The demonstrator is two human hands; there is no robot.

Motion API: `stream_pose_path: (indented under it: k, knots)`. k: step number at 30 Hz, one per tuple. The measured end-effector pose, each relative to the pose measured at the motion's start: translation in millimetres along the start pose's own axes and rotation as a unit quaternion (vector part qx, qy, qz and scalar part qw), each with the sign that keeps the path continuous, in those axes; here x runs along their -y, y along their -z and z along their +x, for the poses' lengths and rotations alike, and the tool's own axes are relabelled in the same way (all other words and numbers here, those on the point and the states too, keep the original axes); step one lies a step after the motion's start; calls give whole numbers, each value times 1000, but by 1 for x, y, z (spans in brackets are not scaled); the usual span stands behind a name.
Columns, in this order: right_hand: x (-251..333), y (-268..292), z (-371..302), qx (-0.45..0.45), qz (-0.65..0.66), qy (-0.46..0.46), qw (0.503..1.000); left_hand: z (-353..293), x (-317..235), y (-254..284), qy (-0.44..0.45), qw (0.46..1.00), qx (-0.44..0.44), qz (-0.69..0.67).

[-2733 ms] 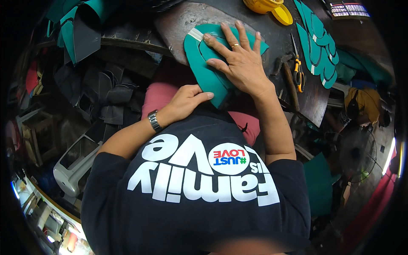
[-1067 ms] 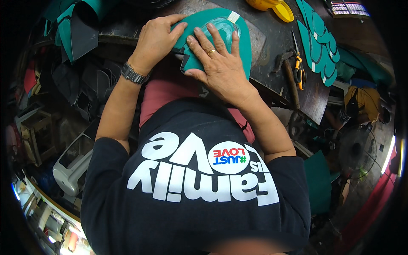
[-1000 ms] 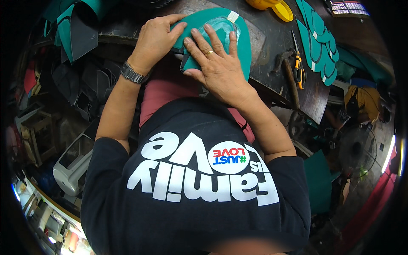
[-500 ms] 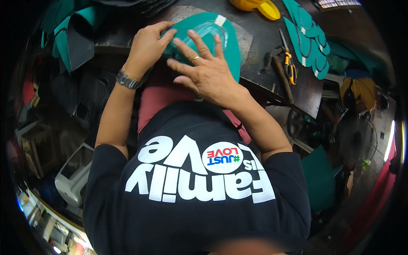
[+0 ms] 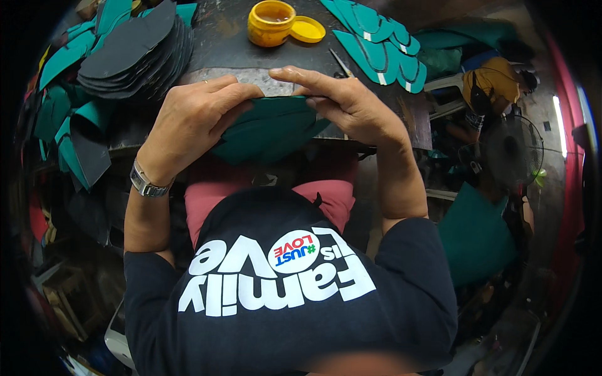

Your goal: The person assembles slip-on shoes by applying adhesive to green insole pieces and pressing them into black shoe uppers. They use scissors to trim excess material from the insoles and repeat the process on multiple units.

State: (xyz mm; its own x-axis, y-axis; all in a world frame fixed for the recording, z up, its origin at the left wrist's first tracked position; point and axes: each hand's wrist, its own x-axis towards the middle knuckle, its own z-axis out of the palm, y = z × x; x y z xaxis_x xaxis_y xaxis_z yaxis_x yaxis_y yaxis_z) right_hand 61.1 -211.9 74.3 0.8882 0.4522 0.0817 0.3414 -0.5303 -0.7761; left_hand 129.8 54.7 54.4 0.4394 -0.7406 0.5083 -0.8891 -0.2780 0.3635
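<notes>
A green sheet piece [image 5: 269,131] hangs tilted at the near edge of the table, its dark underside fold facing me. My left hand [image 5: 194,119] grips its upper left edge, fingers curled over the top and thumb pressed along it. My right hand [image 5: 354,103] holds the upper right edge, with the index finger stretched out above and the other fingers bent at the rim. The piece's far face is hidden from view. Beyond my right hand the tip of a scissors blade [image 5: 340,62] shows.
On the dark table [image 5: 219,37] stand a yellow jar [image 5: 269,31] and its lid [image 5: 307,29]. A stack of dark sheets [image 5: 132,56] lies left, near green offcuts [image 5: 69,56]. Green cut pieces [image 5: 376,47] lie right. Farther right are a person in yellow [image 5: 492,88] and a fan [image 5: 514,150].
The green piece has gone from lying flat to standing tilted toward me. My right hand has lifted off its face and moved to the right edge; my left hand has shifted left and down.
</notes>
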Motion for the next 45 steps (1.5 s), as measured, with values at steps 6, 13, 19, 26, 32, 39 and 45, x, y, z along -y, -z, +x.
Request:
stream_pose_path:
  k: [6,13,19,26,32,39,45]
  knots:
    - [-67,27,-70,-302,166,-49,937,6,14,-19,33,980,-195,-20]
    - [-220,149,-141,-583,270,-12,767,-32,30,-73,179,969,-102,-136]
    - [-304,182,-145,-745,226,-155,608,-47,27,-105,157,985,-68,-29]
    - [-300,166,-143,-686,-34,-415,597,-45,27,-104,158,985,-63,-13]
    - [-230,135,-76,-526,-118,-195,819,-45,28,-103,131,989,-74,-13]
    - [-174,62,98,-210,-124,0,970,-40,16,-49,108,983,-132,-73]
    - [-158,45,184,-43,-451,-206,867,-29,58,45,107,938,-293,149]
